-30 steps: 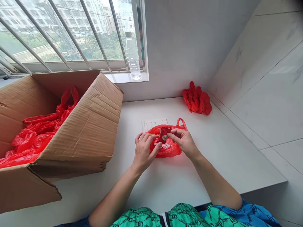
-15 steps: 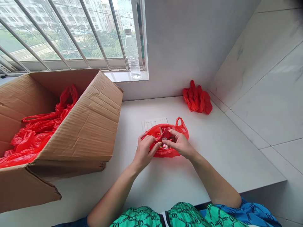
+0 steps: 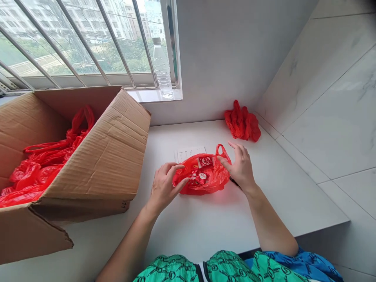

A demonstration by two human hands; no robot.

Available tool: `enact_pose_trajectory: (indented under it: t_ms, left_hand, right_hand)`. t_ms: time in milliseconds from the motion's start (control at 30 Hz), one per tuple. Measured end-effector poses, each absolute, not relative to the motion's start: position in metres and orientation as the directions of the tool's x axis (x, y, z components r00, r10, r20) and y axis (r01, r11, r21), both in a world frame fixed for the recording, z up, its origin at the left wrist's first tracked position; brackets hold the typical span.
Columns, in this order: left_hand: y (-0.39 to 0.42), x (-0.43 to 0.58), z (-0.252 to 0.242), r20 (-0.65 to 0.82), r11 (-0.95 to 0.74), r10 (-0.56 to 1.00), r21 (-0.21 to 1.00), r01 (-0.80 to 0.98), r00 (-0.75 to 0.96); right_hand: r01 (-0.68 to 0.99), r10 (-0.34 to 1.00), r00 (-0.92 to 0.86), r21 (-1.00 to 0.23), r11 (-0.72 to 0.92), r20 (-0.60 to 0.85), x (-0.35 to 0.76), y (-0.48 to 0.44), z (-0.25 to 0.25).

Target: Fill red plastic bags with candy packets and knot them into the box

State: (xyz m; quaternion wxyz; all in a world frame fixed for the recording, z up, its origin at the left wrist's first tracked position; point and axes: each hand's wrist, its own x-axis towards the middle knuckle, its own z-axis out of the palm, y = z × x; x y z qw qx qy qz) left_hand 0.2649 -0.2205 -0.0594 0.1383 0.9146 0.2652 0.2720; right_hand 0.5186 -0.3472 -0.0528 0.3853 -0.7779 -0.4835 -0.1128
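A red plastic bag (image 3: 202, 191) lies on the white table with its mouth open. Inside it are several small red packets (image 3: 205, 162) with white print. My left hand (image 3: 167, 183) is at the bag's left edge, thumb and fingers apart, holding nothing. On the other side, my right hand (image 3: 241, 166) is by the bag's handle loop (image 3: 222, 150), its fingers spread. Whether its thumb touches the bag I cannot tell. Part of a dark, thin object (image 3: 235, 183) shows beneath my right wrist; its kind is unclear.
At the left stands an open cardboard box (image 3: 102, 156) holding red plastic bags (image 3: 49, 160). A crumpled red bundle (image 3: 242, 122) sits near the back right corner. Behind the bag lies a paper with writing (image 3: 190, 152). A clear water bottle (image 3: 163, 70) stands on the windowsill.
My hands have let go of the small red packet, which now lies in the bag. They have moved apart, left hand leftward and right hand rightward, and opened.
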Motion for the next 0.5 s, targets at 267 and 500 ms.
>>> enact_pose_trajectory:
  t_ms: [267, 500]
  left_hand:
    - [-0.236, 0.236, -0.076, 0.347, -0.749, 0.649, 0.448, 0.489, 0.677]
    - [-0.243, 0.227, -0.031, 0.285, -0.461, 0.803, 0.854, 0.241, 0.524]
  right_hand:
    - [0.794, 0.839, 0.445, -0.571, -0.208, 0.314, 0.509, -0.344, -0.058]
    - [0.374, 0.919, 0.312, -0.92, 0.114, 0.241, 0.504, -0.358, -0.017]
